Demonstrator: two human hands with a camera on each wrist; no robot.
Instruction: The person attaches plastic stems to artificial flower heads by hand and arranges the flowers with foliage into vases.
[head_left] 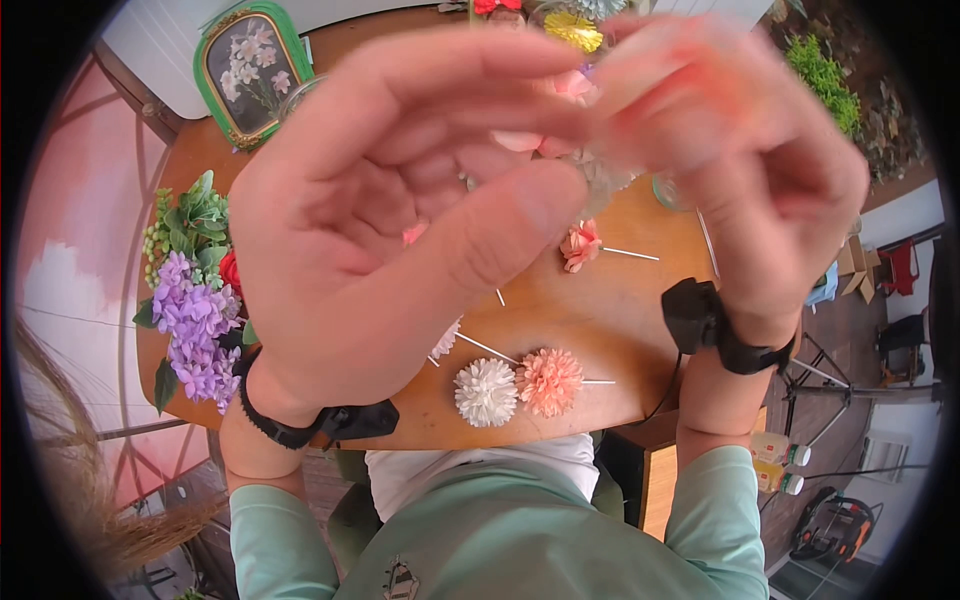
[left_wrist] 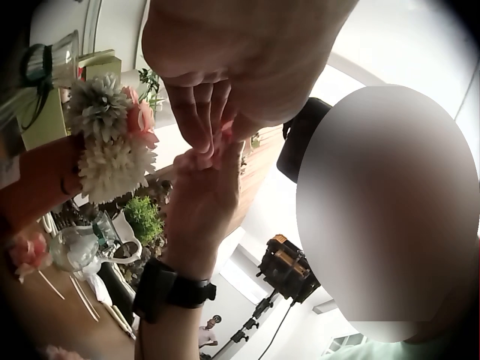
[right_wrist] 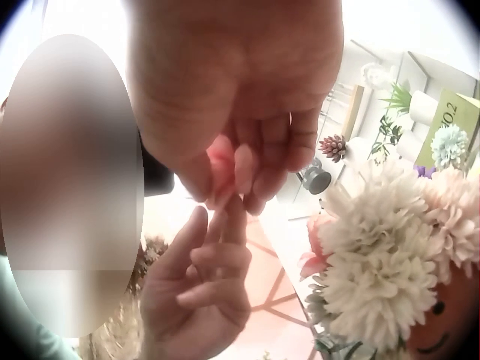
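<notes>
In front of the chest, my right hand (head_left: 765, 165) pinches a coral-pink artificial flower (right_wrist: 220, 161) between thumb and fingers. Its petals look blurred in the head view. Facing it, my left hand (head_left: 330, 240) has thumb and index finger spread apart, their tips close to the flower's lower side in the right wrist view. Beneath the hands on the wooden table (head_left: 640, 330) lie a coral flower (head_left: 580, 247) on a white stem, a white pompom flower (head_left: 486, 392) and a salmon pompom flower (head_left: 550, 382). The left hand partly hides further stemmed flowers.
A green picture frame (head_left: 250, 75) stands at the table's far left, with purple flowers (head_left: 195, 330) and greenery nearer. Past the hands, white flowers (right_wrist: 375, 262) fill a smiling-face pot (right_wrist: 442, 326). Bottles (head_left: 775, 465) stand beyond the table's right side.
</notes>
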